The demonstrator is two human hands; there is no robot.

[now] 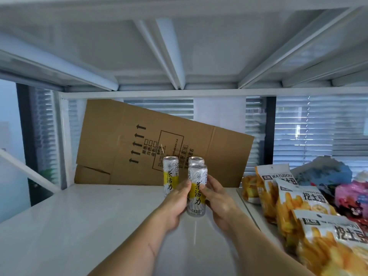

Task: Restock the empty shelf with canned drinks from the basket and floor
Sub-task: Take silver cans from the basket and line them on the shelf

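Observation:
Three slim silver-and-yellow drink cans stand on the white shelf (79, 226). The front can (196, 198) is upright on the shelf surface, held between both hands. My left hand (176, 204) grips its left side with the thumb on the label. My right hand (217, 200) grips its right side, fingers curled round it. A second can (170, 174) stands behind to the left. A third can (196, 160) stands directly behind the front one, only its top showing.
A flattened cardboard box (139, 144) leans against the back of the shelf. Snack bags of potato sticks (294, 200) fill the neighbouring shelf on the right. The upper shelf's underside (179, 46) hangs overhead. Window blinds lie behind.

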